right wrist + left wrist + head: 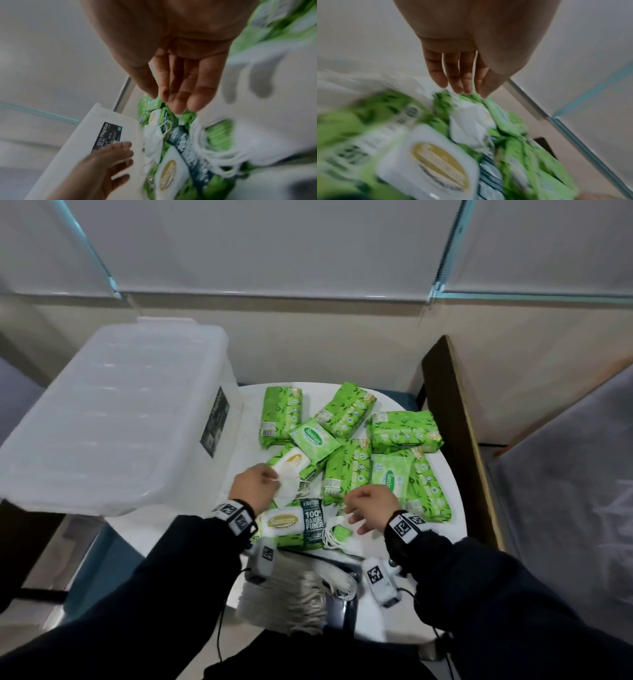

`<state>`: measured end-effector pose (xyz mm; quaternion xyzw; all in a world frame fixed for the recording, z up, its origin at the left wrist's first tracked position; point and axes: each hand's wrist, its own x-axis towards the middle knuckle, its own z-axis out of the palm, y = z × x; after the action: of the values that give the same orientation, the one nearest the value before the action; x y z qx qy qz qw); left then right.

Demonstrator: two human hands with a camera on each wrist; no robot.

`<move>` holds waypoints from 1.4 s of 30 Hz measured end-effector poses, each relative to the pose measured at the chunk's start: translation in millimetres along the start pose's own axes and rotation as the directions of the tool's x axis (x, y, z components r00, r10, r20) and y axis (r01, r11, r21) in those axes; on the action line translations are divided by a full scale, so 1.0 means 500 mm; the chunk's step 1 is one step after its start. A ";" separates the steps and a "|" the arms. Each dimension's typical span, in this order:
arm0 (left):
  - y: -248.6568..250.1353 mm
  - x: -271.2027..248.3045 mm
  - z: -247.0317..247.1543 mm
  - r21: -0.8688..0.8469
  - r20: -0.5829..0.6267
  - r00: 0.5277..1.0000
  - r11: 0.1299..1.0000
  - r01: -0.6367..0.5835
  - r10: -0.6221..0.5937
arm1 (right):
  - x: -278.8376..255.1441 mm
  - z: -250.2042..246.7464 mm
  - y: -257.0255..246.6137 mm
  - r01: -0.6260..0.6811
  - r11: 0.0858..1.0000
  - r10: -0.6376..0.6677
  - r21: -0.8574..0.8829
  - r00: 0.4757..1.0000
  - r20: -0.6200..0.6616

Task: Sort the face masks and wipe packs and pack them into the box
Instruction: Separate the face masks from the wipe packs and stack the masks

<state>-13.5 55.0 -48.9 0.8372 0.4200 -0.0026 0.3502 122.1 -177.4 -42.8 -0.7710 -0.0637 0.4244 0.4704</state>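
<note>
1. My left hand [252, 486] is over the near-left of the round white surface [442, 477], beside a folded white face mask with ear loops [287, 486]. In the head view it looks like a pinch on the mask's edge. The left-wrist view shows the fingers [453, 75] straight and hanging, so I cannot tell if it has hold of it.
2. My right hand [371, 507] is loosely spread with nothing in it, fingers [181, 86] extended just above a second white mask with bunched loops [337, 534]. Probably reaching for it.
3. Green leaf-print wipe packs [406, 431] lie jumbled across the surface, some overlapping. Masks are mixed in on top, so sorting is barely begun, I judge.
4. A white-lidded wipe pack with a black "bamboo fiber" panel [291, 523] sits nearest me, between both hands.
5. The translucent plastic storage box with its lid on [113, 412] stands left of the pile, close for packing. The lid has to come off first.
6. A stack of pale masks [291, 594] lies at the near edge, likely the sorted pile. It is blurred.
</note>
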 end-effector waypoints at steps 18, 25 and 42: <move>-0.200 0.021 -0.041 0.280 0.182 0.983 0.960 -0.016 -0.037 | 0.122 0.286 -0.076 -0.382 0.903 0.396 0.194 0.917 -0.036; -0.130 -0.005 -0.067 -0.192 0.124 0.982 0.974 -0.117 0.142 | 0.028 0.171 -0.143 -0.138 0.983 0.161 0.122 0.967 -0.199; 0.001 0.083 -0.063 0.151 0.176 0.908 0.901 -0.407 0.381 | -0.063 0.007 -0.101 -0.076 0.994 0.019 -0.085 0.845 -0.534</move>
<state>4.6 102.2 -37.2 0.9312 0.2137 -0.0300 0.2937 115.0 -163.0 14.8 -0.8829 0.0663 0.2019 0.4188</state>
